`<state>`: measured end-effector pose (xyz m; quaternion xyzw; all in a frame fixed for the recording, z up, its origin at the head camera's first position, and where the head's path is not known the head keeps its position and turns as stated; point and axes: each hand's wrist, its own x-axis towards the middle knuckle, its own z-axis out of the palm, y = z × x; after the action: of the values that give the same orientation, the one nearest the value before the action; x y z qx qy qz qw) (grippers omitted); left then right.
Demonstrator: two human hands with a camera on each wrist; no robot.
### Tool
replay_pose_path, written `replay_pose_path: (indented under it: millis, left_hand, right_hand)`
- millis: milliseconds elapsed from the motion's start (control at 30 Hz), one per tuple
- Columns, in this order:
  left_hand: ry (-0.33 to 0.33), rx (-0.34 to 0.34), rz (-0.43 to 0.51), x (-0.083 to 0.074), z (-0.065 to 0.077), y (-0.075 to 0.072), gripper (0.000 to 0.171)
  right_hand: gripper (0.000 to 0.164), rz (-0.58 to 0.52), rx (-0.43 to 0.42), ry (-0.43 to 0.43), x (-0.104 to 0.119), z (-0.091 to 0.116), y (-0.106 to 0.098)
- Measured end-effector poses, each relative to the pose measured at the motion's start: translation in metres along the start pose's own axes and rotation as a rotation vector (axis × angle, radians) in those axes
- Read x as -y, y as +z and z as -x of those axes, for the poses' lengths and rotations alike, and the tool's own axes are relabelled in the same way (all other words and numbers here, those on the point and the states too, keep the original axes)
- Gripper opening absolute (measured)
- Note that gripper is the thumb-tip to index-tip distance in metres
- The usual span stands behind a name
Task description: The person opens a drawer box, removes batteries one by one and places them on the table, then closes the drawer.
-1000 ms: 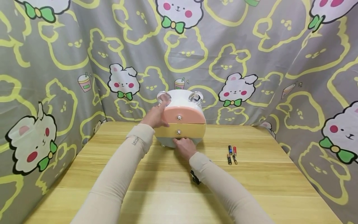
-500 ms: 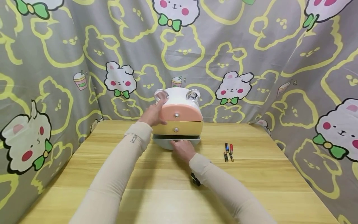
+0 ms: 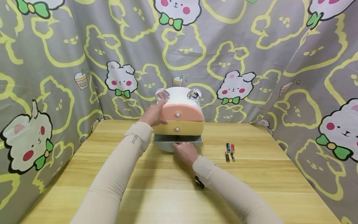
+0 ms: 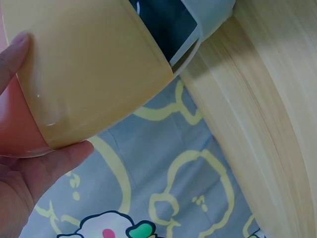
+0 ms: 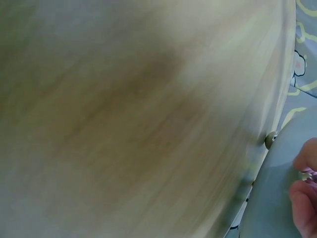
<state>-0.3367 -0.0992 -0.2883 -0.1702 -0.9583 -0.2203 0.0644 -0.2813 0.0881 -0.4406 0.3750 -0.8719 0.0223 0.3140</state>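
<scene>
A small rounded drawer cabinet (image 3: 180, 94) with clear ear shapes on top stands at the middle back of the table. Its coral top drawer (image 3: 190, 112) and yellow middle drawer (image 3: 190, 127) are closed, while the grey-blue bottom drawer (image 3: 162, 145) is pulled part way out. My left hand (image 3: 153, 115) holds the cabinet's left side, thumb on the front; the left wrist view shows the dark inside of the bottom drawer (image 4: 215, 20). My right hand (image 3: 185, 152) pinches that drawer's knob (image 5: 308, 175), seen between thumb and finger in the right wrist view.
Several batteries (image 3: 230, 152) lie on the wooden table (image 3: 251, 186) to the right of the cabinet. A patterned grey curtain (image 3: 237, 46) encloses the back and sides of the table.
The bottom drawer has come out toward me from closed, my right hand drawing back with it. My left hand keeps its place on the cabinet's side.
</scene>
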Motion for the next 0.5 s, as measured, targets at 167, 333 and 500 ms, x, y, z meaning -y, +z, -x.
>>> replay_pose_path:
  millis: [167,333,500]
  left_hand:
    - [-0.016,0.006,-0.002,0.000,-0.001,0.001,0.108]
    - [-0.018,0.011,0.000,0.002,-0.003,0.002,0.108]
    - [-0.008,-0.004,-0.006,0.002,-0.004,0.003,0.108]
  right_hand:
    - [0.013,-0.037,0.021,0.005,0.003,0.002,-0.005]
    - [0.013,-0.021,0.035,-0.002,0.007,0.003,-0.009]
    - [0.012,0.007,0.052,-0.018,0.012,0.007,-0.013]
